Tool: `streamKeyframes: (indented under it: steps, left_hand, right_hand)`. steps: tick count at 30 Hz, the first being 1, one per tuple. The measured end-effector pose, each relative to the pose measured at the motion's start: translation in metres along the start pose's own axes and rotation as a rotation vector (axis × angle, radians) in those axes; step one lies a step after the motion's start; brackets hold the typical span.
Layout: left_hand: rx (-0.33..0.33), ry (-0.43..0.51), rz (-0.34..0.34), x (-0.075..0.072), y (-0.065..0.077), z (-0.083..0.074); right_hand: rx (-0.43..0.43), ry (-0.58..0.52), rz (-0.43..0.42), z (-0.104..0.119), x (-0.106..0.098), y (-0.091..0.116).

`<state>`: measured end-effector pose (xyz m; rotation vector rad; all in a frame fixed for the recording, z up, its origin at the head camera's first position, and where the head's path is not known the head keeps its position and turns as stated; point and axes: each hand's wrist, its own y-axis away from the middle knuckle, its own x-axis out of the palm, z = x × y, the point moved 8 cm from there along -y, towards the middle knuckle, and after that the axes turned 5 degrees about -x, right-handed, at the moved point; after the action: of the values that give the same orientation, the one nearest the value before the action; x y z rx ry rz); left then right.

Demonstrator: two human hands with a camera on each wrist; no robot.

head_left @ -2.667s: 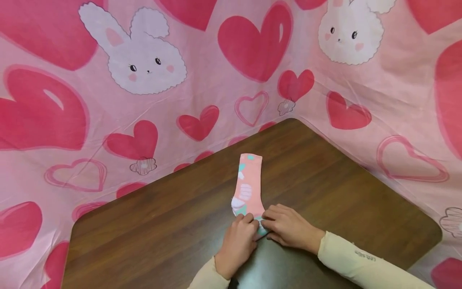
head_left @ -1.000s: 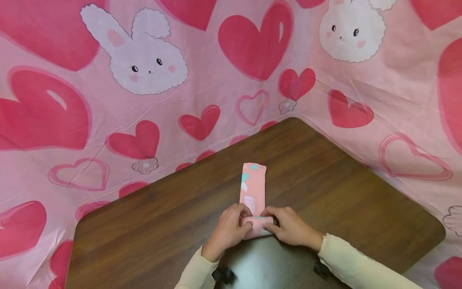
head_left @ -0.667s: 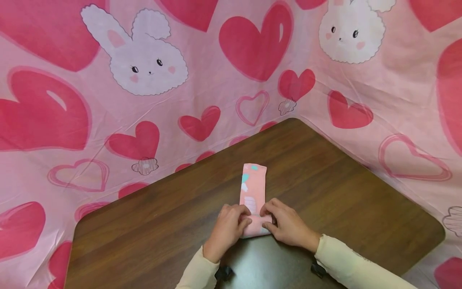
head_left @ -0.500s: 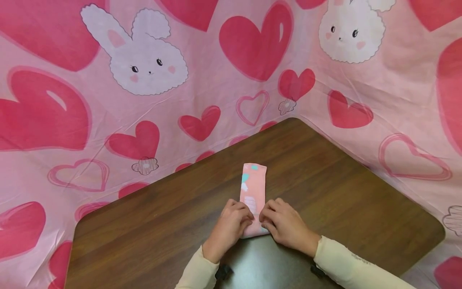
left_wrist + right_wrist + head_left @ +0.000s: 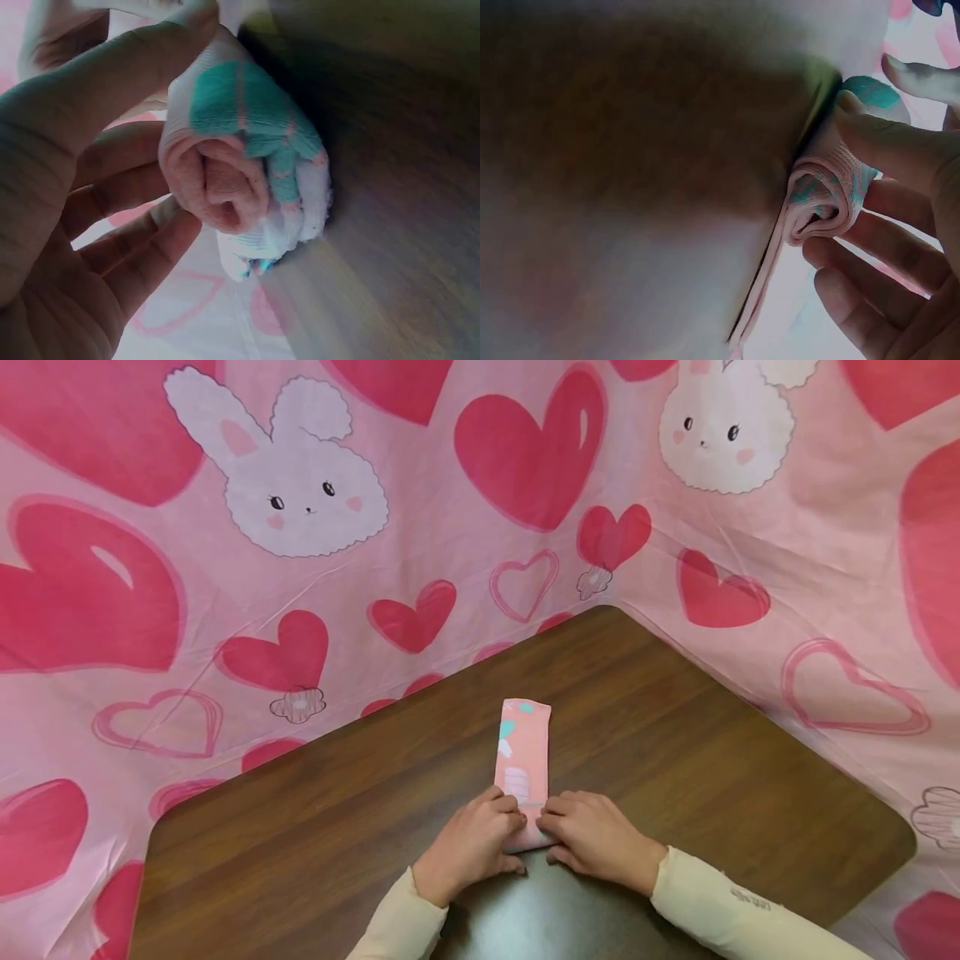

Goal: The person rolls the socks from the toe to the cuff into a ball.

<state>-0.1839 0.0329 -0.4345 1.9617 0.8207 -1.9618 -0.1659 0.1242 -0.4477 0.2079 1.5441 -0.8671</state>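
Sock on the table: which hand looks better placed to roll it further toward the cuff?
Neither clearly, left or right: the left hand is at the rolled part's left end, the right hand at its right end, and the sock's flat length lies ahead of both. Rolling evenly probably needs both.

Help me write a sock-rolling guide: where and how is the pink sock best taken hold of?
Probably by both ends of its rolled part, left hand from the left, right hand from the right: the roll lies crosswise, its coiled ends facing sideways, while the flat leg stretches away along the table.
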Motion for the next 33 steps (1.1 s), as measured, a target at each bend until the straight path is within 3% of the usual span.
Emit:
streamKeyframes:
  steps: [5, 10, 15, 20, 33]
  left_hand:
    - [-0.007, -0.037, 0.02, 0.006, 0.0, -0.002]
    - [-0.036, -0.07, 0.006, 0.009, -0.002, 0.001]
    - [-0.023, -0.126, -0.01, 0.01, -0.009, 0.002]
    - [-0.025, -0.13, -0.017, 0.011, -0.01, 0.003]
    - [-0.101, -0.094, -0.054, 0.011, -0.004, 0.006]
  right_hand:
    - [0.013, 0.0, 0.03, 0.001, 0.004, -0.002]
    - [0.024, 0.02, 0.001, 0.0, 0.006, -0.006]
    - [0.031, 0.072, -0.041, -0.001, 0.005, -0.011]
    - [0.048, 0.094, -0.031, -0.002, 0.007, -0.012]
    - [0.211, -0.109, -0.013, -0.023, 0.007, -0.008]
